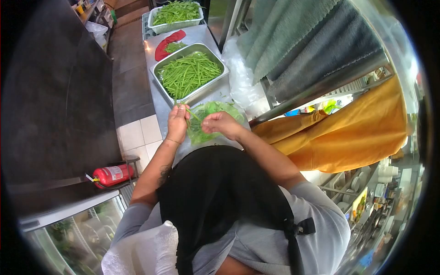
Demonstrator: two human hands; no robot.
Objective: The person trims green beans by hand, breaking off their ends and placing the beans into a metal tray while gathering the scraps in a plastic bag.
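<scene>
My left hand [178, 123] is closed around a green bean [193, 113], just in front of the metal pan. The bean slants down toward my right hand [222, 125], whose thumb and fingers pinch at its near end. Beneath both hands lies a clear plastic bag [198, 135] with green bits in it. Just beyond, a deep steel pan [223, 69] holds a heap of green beans [190, 75].
A steel table [201, 34] carries a red cloth [168, 43] with a small green pile, and a white basket [158, 28] of greens. Right are hanging grey towels [316, 46] and an orange cloth [348, 133]. A fire extinguisher [113, 175] stands at left.
</scene>
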